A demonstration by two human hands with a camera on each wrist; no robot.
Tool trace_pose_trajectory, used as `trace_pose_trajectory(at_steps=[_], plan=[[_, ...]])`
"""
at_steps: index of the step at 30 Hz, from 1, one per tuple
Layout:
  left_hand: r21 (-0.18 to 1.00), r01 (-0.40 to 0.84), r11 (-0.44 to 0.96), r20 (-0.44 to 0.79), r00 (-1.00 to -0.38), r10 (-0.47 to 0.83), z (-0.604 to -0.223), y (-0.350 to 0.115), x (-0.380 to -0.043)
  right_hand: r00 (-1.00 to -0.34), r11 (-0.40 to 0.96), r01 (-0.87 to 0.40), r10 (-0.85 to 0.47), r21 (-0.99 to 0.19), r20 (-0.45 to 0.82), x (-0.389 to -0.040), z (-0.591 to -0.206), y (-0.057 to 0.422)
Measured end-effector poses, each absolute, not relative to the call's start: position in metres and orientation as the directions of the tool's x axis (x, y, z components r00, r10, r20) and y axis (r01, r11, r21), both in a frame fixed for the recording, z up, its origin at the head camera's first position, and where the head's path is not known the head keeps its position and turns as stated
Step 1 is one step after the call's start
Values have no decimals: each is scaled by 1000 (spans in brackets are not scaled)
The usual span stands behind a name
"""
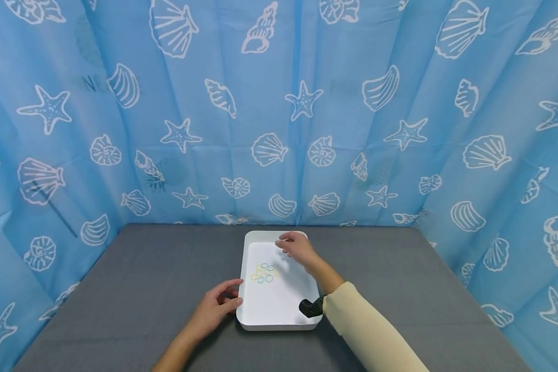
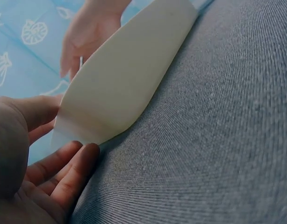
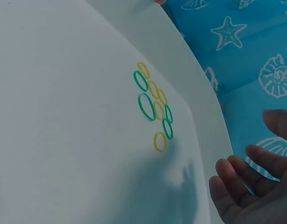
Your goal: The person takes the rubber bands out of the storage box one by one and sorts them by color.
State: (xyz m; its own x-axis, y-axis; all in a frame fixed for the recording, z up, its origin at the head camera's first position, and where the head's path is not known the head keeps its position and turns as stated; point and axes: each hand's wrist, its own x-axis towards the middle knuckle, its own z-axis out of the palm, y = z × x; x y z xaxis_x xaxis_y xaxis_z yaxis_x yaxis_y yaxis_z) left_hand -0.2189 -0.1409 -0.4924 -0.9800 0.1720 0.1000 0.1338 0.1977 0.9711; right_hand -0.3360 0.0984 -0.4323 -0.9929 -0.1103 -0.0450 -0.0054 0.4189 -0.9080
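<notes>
Left hand (image 1: 216,305), fingers relaxed, touches the tray (image 1: 275,309) at left, apparently steadying it; right hand (image 1: 300,249), loosely bent, empty, hovers beyond 9 rings (image 3: 154,108)

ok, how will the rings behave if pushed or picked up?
The rings look thin-walled, so probably very light, maybe bendy. Lying flat, they'd likely slide rather than roll. They're bunched closely in the tray, so pushing one may shift its neighbours.
</notes>
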Motion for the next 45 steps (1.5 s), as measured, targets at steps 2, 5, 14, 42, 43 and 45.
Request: trace_pose_trajectory(at_steps=[2,5,14,42,43,45], plan=[[969,133,209,96,-980,176,-492,-141,-219,-990,439,3,-123,-899,-64,-337,-434,95],[968,128,214,90,-980,179,-492,-142,-219,-986,449,28,-136,-893,-99,-337,-437,92],[965,153,214,111,-975,193,-493,-142,-218,-974,404,59,-179,-913,-142,-338,-451,89],[963,160,216,121,-975,187,-488,-142,-216,-937,671,-153,-332,-726,-109,-348,-464,87],[963,159,216,119,-975,186,-488,-142,-216,-937,680,-155,-330,-717,-111,-348,-464,86],[965,162,206,123,-975,186,-493,-143,-218,-936,692,-169,-336,-702,-106,-349,-465,86]])
